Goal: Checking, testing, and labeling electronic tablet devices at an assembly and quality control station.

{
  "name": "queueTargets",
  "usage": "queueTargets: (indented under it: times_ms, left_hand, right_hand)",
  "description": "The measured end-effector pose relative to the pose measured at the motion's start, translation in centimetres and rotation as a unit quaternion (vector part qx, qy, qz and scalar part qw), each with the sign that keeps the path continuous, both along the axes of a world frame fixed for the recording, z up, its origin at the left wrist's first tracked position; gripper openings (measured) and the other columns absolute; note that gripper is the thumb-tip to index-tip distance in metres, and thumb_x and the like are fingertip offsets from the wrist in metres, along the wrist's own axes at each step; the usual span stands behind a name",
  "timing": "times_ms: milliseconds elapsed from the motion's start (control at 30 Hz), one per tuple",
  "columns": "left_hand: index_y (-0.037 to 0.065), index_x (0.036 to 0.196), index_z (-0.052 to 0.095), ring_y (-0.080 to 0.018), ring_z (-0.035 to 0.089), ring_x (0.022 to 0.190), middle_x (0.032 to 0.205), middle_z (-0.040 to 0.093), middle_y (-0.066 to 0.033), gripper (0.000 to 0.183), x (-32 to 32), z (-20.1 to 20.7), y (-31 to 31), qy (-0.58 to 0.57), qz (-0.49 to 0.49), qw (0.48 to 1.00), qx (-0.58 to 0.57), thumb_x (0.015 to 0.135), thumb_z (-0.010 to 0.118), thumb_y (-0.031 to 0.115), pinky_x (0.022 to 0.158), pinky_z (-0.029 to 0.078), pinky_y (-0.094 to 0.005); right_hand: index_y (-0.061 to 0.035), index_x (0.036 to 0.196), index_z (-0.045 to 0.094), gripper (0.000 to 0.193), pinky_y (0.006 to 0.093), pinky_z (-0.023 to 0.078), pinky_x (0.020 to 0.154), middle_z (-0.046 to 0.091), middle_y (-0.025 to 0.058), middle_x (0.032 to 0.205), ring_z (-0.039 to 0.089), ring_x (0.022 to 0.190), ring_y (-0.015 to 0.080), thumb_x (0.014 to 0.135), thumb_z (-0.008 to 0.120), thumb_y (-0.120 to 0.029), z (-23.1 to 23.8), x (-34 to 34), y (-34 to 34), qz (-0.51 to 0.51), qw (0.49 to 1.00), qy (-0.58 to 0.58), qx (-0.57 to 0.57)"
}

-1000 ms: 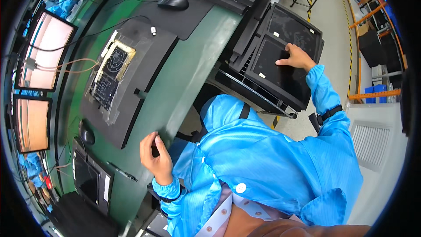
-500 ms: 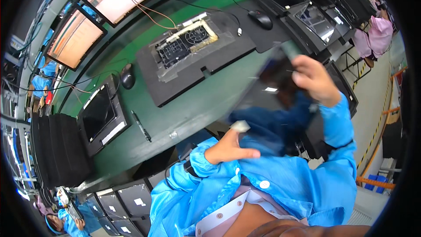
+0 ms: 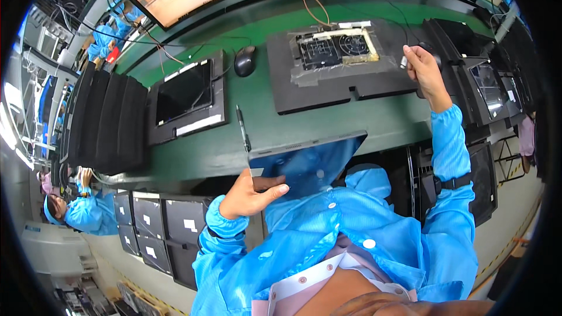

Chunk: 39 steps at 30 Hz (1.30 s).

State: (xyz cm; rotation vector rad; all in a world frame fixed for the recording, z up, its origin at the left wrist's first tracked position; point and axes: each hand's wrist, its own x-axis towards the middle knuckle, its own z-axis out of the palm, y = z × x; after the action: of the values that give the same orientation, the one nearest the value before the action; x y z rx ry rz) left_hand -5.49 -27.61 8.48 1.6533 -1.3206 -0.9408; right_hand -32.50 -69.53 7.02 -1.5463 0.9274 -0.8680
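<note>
My left hand, half-curled, grips the dark tablet's (image 3: 310, 164) left edge, tilted at the worktop's (image 3: 374, 124) near edge. My right (image 3: 405, 55), fingers bunched at the white plug (image 3: 403, 63); hold unclear. Probably cabling; next likely needs plug meeting port.

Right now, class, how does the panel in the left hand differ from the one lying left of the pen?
The held panel tilts in the left hand, while the other panel lies flat on a dark board. The held panel's face looks blue with reflections; the other panel's looks nearly black. Both have glossy, straight-edged faces.
</note>
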Motion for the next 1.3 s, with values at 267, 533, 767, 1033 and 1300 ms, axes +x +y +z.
queueTargets:
  times_ms: [267,533,767,1033,1300]
  left_hand:
    - [-0.010,0.097,0.074,-0.0350,0.073,0.077,0.086,0.073,-0.0240,0.041,0.9,0.2,-1.9,-0.090,-0.117,0.989,0.009,0.092,0.076,0.030,0.070,0.054,-0.0371]
    - [-0.010,0.098,0.074,-0.0320,0.073,0.073,0.081,0.073,-0.0221,0.041,0.7,-0.4,-1.7,-0.080,-0.145,0.986,0.011,0.092,0.076,0.031,0.067,0.054,-0.0360]
    - [-0.010,0.100,0.074,-0.0299,0.071,0.067,0.075,0.072,-0.0220,0.043,0.8,-0.5,-1.7,-0.073,-0.143,0.986,0.050,0.092,0.076,0.032,0.063,0.053,-0.0357]
    - [-0.012,0.101,0.073,-0.0247,0.066,0.057,0.067,0.068,-0.0191,0.045,1.0,-1.7,-1.6,-0.064,-0.132,0.988,0.043,0.092,0.076,0.032,0.057,0.049,-0.0347]
    - [-0.011,0.107,0.070,-0.0164,0.068,0.073,0.078,0.072,-0.0182,0.038,-0.7,-1.4,-3.2,0.023,-0.055,0.998,0.022,0.094,0.075,0.024,0.067,0.054,-0.0343]
  right_hand:
    - [-0.0016,0.104,0.057,0.016,0.0347,0.058,0.084,0.065,0.0109,0.099,0.068,0.091,0.0196,0.102,0.063,-0.016,4.7,4.0,16.4,0.337,0.923,-0.187,0.015]
    - [-0.0007,0.108,0.054,0.012,0.0377,0.057,0.089,0.064,0.0137,0.104,0.069,0.101,0.0253,0.103,0.059,-0.010,4.1,3.9,17.0,0.424,0.891,-0.160,0.007]
    - [-0.0004,0.106,0.057,0.009,0.0360,0.058,0.088,0.064,0.0130,0.105,0.069,0.099,0.0237,0.102,0.060,-0.008,4.0,3.7,16.9,0.425,0.893,-0.146,0.013]
    - [0.0012,0.102,0.060,0.005,0.0348,0.057,0.088,0.067,0.0125,0.103,0.070,0.098,0.0228,0.098,0.062,-0.001,4.5,4.0,16.6,0.419,0.900,-0.108,-0.048]
    - [-0.0011,0.113,0.059,0.020,0.0350,0.055,0.091,0.068,0.0110,0.104,0.068,0.100,0.0194,0.096,0.069,-0.006,2.4,3.1,16.4,0.387,0.919,-0.070,0.022]
